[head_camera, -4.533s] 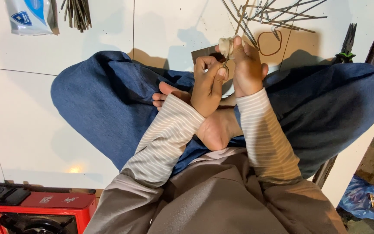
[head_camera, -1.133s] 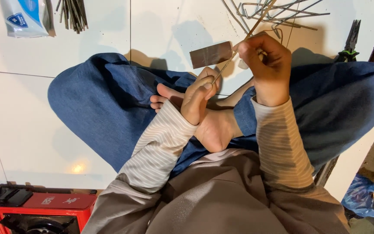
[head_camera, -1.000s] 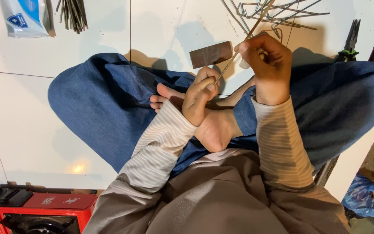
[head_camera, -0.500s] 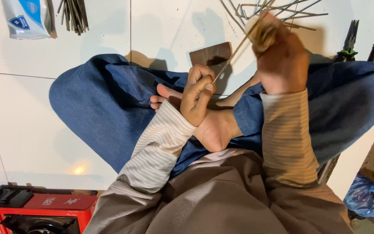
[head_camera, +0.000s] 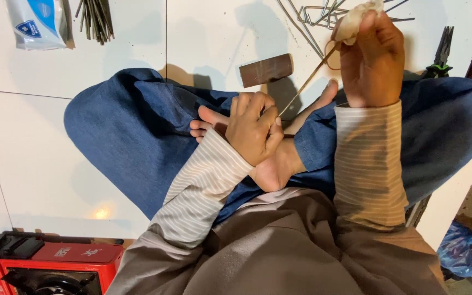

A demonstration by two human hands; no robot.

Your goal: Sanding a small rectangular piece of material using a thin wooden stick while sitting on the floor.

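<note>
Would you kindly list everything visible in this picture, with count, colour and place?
wire: one, thin, pale, stretched between the two hands
cloth wad: one, off-white, in the right hand
brown block: one, brown, on the floor beyond the feet
bent wires: a heap, grey, top centre on the floor
rod bundle: one bundle, dark grey, top left
packet: one, white and blue, top left corner
pliers: one, dark with green grip, top right
stove: one, red and black, bottom left
blue bag: one, blue, bottom right
floor tiles: white
left hand: pinching the wire's lower end, over the bare feet
right hand: raised, gripping the wad and wire
</note>
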